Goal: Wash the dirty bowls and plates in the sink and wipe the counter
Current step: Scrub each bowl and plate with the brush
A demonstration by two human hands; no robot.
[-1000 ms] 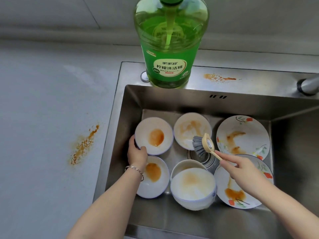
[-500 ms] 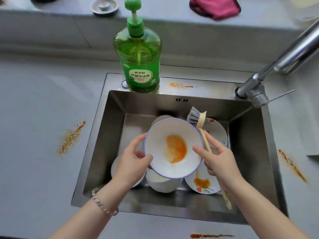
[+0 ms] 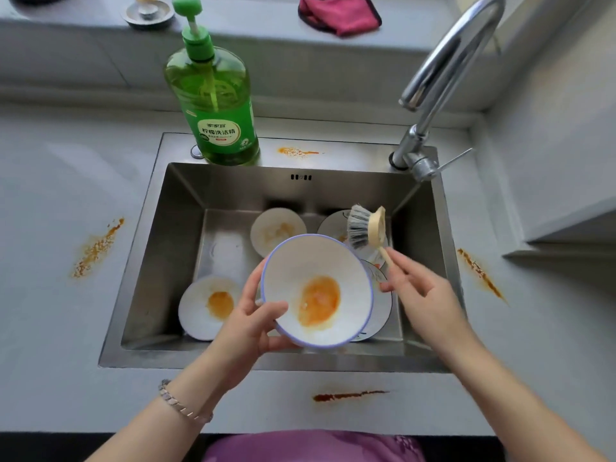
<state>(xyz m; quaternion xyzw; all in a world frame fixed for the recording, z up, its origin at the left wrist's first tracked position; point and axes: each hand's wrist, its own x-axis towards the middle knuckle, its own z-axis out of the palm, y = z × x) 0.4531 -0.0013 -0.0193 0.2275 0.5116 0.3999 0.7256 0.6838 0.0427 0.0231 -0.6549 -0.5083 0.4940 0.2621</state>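
Observation:
My left hand (image 3: 248, 323) grips the rim of a white blue-rimmed bowl (image 3: 293, 271) with an orange stain, holding it tilted above the steel sink (image 3: 150, 248). To its right, my right hand (image 3: 423, 295) holds a dish brush (image 3: 366, 228) by its beige handle, grey bristles pointing left, just above the bowl's far rim. Down in the sink lie a stained bowl (image 3: 208, 306) at front left, another bowl (image 3: 276, 228) at the back, and flower-patterned plates (image 3: 380, 295) partly hidden behind the held bowl.
A green dish-soap pump bottle (image 3: 216, 105) stands on the sink's back rim. The faucet (image 3: 443, 71) arches over the back right corner. A red cloth (image 3: 338, 15) lies on the back ledge. Orange stains (image 3: 96, 250) mark the grey counter left, right, front and on the sink rim.
My left hand lifted the stained bowl out of the sink and now holds it nearer to me. The brush in my right hand rose with it. The camera view pulled back.

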